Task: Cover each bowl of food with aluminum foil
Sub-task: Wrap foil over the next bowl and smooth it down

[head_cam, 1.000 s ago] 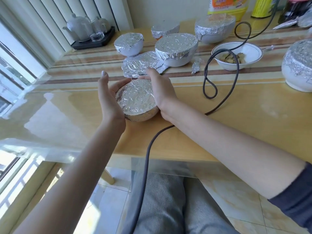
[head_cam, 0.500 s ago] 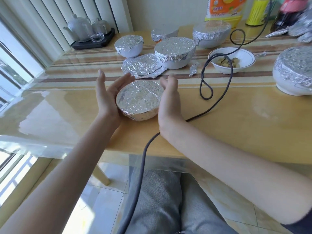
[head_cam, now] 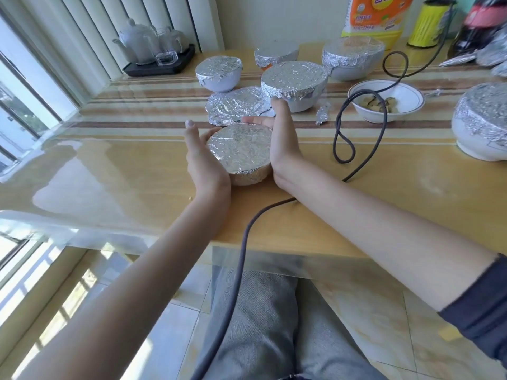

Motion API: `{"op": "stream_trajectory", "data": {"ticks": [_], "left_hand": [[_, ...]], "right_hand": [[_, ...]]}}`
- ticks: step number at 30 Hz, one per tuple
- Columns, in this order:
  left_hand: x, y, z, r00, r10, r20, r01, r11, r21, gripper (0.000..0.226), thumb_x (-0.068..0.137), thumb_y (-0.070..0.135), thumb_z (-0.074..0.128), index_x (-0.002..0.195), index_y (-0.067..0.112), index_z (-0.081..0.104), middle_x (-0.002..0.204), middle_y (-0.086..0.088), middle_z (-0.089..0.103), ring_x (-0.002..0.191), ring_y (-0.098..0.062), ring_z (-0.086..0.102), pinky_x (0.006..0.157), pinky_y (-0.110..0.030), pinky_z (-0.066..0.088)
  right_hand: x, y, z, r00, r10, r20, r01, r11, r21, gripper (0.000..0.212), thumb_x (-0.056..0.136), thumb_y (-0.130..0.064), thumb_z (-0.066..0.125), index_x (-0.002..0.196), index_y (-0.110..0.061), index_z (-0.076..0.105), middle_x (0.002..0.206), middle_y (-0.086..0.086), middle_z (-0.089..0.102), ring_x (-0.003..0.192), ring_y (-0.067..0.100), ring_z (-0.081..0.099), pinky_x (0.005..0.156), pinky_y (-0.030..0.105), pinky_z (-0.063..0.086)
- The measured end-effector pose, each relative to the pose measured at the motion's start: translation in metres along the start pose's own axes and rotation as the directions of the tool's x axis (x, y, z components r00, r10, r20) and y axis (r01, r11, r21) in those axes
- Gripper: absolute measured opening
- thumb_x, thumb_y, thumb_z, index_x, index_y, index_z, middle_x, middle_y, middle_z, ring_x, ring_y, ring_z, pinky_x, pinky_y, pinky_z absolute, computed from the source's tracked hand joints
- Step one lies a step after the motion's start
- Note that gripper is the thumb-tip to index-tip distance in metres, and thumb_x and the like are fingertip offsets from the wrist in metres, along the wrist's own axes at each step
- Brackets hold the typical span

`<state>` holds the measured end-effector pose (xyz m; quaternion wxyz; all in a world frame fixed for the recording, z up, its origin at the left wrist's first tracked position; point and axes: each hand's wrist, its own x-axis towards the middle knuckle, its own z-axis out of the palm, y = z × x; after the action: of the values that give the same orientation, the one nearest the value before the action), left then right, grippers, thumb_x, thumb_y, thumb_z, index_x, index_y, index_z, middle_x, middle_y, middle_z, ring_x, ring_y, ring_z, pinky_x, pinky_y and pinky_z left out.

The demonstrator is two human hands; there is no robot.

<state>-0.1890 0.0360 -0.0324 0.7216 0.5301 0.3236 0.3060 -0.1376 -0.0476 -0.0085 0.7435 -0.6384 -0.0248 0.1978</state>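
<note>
We've got both hands flat against the foil-wrapped bowl (head_cam: 239, 153) right now. Our left hand (head_cam: 204, 160) presses its palm on the bowl's left side, fingers straight and pointing away from us, so that grip is wide with nothing curled round. Our right hand (head_cam: 282, 138) does the same on the right side, fingers stretched out along the rim, thumb laid across the far edge. So the bowl sits squeezed between two open palms, resting on the tabletop (head_cam: 356, 204) near its front edge.

Just past our right fingertips is another foil-covered bowl (head_cam: 294, 83), and a flat foil-covered dish (head_cam: 237, 108) lies right behind the one we're holding, touching or nearly touching it, can't quite tell. Further back and to the left of our grip there's a small foil-topped bowl (head_cam: 219, 72), with two more covered ones behind (head_cam: 275, 54) and (head_cam: 352, 60).

Off to the right of our right hand a dark cable (head_cam: 381, 124) loops across the tabletop, passing over an uncovered white bowl (head_cam: 395, 105) with some food in it. A scrap of foil (head_cam: 322, 113) lies between that bowl and our hand. Far right there's a big covered bowl (head_cam: 481, 122). Way back left, a teapot set on a black tray (head_cam: 156, 50).
</note>
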Motion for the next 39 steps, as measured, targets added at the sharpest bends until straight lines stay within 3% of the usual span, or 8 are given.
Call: {"op": "stream_trajectory", "data": {"ticks": [3, 10, 18, 24, 27, 31, 35, 39], "left_hand": [[0.010, 0.004, -0.015, 0.996, 0.010, 0.085, -0.010, 1.000, 0.001, 0.072, 0.094, 0.064, 0.032, 0.114, 0.004, 0.067, 0.112, -0.016, 0.071, 0.109, -0.028, 0.066, 0.105, -0.044, 0.045], [0.028, 0.018, -0.014, 0.913, -0.104, 0.396, 0.070, 0.993, 0.099, 0.082, 0.096, 0.064, 0.019, 0.122, 0.000, 0.063, 0.116, -0.021, 0.068, 0.109, -0.032, 0.066, 0.101, -0.045, 0.049], [0.020, 0.015, -0.003, 0.975, -0.092, 0.202, 0.090, 0.996, 0.017, 0.066, 0.095, 0.060, 0.036, 0.098, 0.003, 0.069, 0.077, -0.008, 0.075, 0.071, -0.020, 0.072, 0.062, -0.025, 0.055], [0.011, 0.009, 0.003, 0.992, -0.080, 0.094, 0.083, 0.996, -0.034, 0.069, 0.095, 0.061, 0.036, 0.108, 0.002, 0.069, 0.094, -0.013, 0.075, 0.085, -0.025, 0.072, 0.070, -0.028, 0.055], [0.013, 0.009, -0.014, 0.991, -0.055, 0.122, 0.051, 0.998, 0.040, 0.075, 0.095, 0.064, 0.026, 0.104, 0.004, 0.071, 0.092, -0.012, 0.075, 0.090, -0.023, 0.072, 0.085, -0.030, 0.056], [0.033, 0.017, -0.030, 0.993, -0.062, 0.104, 0.070, 0.994, -0.084, 0.076, 0.098, 0.061, 0.024, 0.127, -0.001, 0.058, 0.122, -0.016, 0.066, 0.120, -0.025, 0.060, 0.109, -0.040, 0.042], [0.026, 0.017, -0.013, 0.954, -0.066, 0.292, 0.055, 0.998, 0.044, 0.074, 0.097, 0.061, 0.026, 0.111, 0.003, 0.069, 0.111, -0.018, 0.071, 0.106, -0.030, 0.067, 0.103, -0.045, 0.047], [0.014, 0.017, -0.007, 0.960, -0.071, 0.270, 0.067, 0.997, 0.025, 0.068, 0.096, 0.059, 0.035, 0.086, 0.005, 0.073, 0.086, -0.015, 0.075, 0.083, -0.026, 0.073, 0.088, -0.037, 0.055]], "right_hand": [[-0.004, 0.003, -0.013, 0.998, -0.044, -0.046, 0.047, 0.996, 0.070, 0.042, 0.099, -0.047, 0.031, 0.101, -0.024, 0.066, 0.129, 0.002, 0.060, 0.114, 0.011, 0.051, 0.074, 0.021, 0.035], [-0.023, 0.019, 0.016, 0.969, 0.040, -0.245, 0.027, 0.964, 0.264, 0.045, 0.098, -0.044, 0.037, 0.125, -0.018, 0.062, 0.112, -0.005, 0.058, 0.112, 0.016, 0.052, 0.090, 0.030, 0.040], [-0.001, 0.010, 0.020, 0.968, 0.058, -0.244, 0.005, 0.969, 0.246, 0.050, 0.096, -0.045, 0.036, 0.088, -0.015, 0.075, 0.046, -0.013, 0.031, 0.039, 0.006, 0.031, 0.048, 0.022, 0.030], [0.012, 0.008, 0.015, 0.997, 0.008, -0.083, 0.010, 0.975, 0.222, 0.065, 0.073, -0.065, 0.034, 0.083, -0.019, 0.079, 0.117, 0.001, 0.060, 0.100, 0.019, 0.058, 0.091, 0.033, 0.049], [0.011, 0.010, -0.002, 0.999, -0.017, -0.041, 0.027, 0.962, 0.271, 0.065, 0.084, -0.063, 0.034, 0.109, -0.017, 0.072, 0.131, 0.003, 0.059, 0.124, 0.019, 0.050, 0.112, 0.046, 0.034], [-0.001, 0.017, -0.015, 0.997, -0.005, -0.081, 0.030, 0.952, 0.305, 0.057, 0.100, -0.046, 0.027, 0.140, -0.012, 0.049, 0.143, -0.002, 0.050, 0.131, 0.009, 0.044, 0.108, 0.025, 0.030], [-0.019, 0.020, 0.008, 0.995, 0.018, -0.099, 0.015, 0.950, 0.313, 0.043, 0.099, -0.041, 0.036, 0.129, -0.019, 0.058, 0.113, -0.010, 0.059, 0.099, 0.000, 0.055, 0.076, 0.014, 0.040], [-0.014, 0.016, 0.020, 0.959, 0.033, -0.283, 0.049, 0.959, 0.278, 0.039, 0.098, -0.038, 0.036, 0.112, -0.022, 0.070, 0.091, -0.015, 0.053, 0.093, 0.010, 0.053, 0.081, 0.025, 0.041]]}}
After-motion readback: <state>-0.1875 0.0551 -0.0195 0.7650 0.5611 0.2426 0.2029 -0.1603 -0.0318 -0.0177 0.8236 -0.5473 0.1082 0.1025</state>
